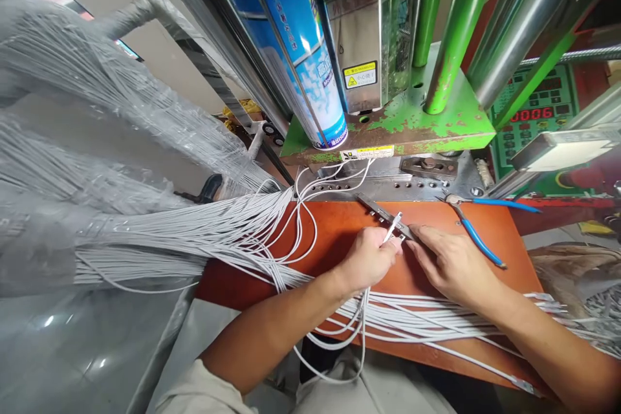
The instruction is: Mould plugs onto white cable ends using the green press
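Note:
My left hand [371, 260] is closed around a white cable, pinching it close to its white plug end [394, 226]. Just under the plug lies a narrow dark metal bar [378, 209] with small notches or pins along its edge, slanting across the orange-brown work board [485, 278]. The near end of this bar is between the thumb and fingers of my right hand [449, 262]. Both hands nearly meet there, and fingers hide part of the plug and the bar. Blue-handled cutting pliers [468, 220] rest open to the right of my right hand.
Many white cables [233, 226] run from plastic-wrapped bundles at left across the board. Beyond it stands a green press [436, 123] with metal columns, a blue spray can [310, 71] and a metal die plate [383, 191]. A control panel [533, 113] shows red digits at right.

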`<action>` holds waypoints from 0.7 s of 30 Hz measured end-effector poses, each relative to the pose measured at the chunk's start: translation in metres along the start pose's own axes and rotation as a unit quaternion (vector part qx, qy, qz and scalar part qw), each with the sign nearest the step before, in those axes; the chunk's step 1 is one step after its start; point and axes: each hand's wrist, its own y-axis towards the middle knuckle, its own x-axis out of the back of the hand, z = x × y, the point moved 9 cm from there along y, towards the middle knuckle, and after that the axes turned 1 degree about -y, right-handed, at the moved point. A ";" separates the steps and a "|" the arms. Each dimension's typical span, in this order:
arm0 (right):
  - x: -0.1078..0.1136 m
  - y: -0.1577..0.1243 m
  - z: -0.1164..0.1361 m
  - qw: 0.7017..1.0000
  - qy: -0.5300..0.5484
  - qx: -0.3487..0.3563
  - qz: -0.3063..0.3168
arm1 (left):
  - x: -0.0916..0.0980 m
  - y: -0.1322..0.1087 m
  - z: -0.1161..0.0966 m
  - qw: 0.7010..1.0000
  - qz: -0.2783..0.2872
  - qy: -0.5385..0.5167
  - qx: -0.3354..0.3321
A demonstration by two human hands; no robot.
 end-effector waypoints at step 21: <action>0.012 -0.023 -0.009 0.996 -0.038 -0.057 -0.048 | 0.006 0.009 -0.019 0.999 0.047 -0.004 0.025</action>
